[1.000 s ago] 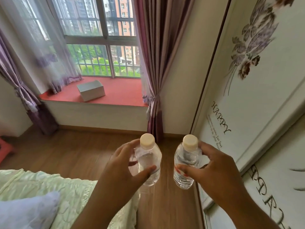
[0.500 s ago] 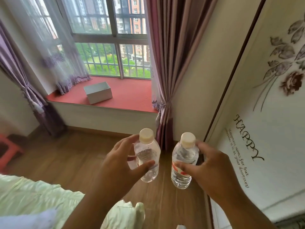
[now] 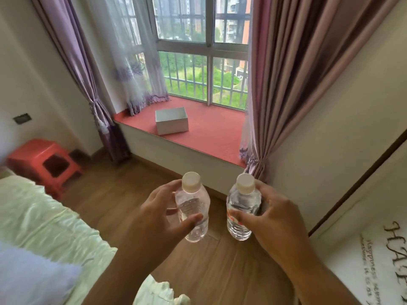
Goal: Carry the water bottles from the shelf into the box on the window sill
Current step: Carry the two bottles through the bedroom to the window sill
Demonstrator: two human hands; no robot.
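Note:
My left hand [image 3: 158, 214] grips a small clear water bottle [image 3: 193, 208] with a cream cap, held upright over the wooden floor. A second clear bottle [image 3: 241, 208], with a bit of red label low on its side, stands upright in the grip of my right hand [image 3: 277, 219]. The two bottles are side by side, a small gap between them. Ahead, a white open-topped box [image 3: 171, 126] sits on the red window sill [image 3: 211, 133]; I see nothing inside it. The shelf is out of view.
A bed with pale green bedding [image 3: 44, 227] and a white pillow [image 3: 30, 280] fills the lower left. A red plastic stool [image 3: 44, 159] stands left of the sill. Purple curtains [image 3: 286, 84] flank the window. A printed wardrobe door [image 3: 374, 249] lines the right.
The view has swung left and closer to the window; the box now sits nearer the middle. Both hands keep their bottles in the same grip.

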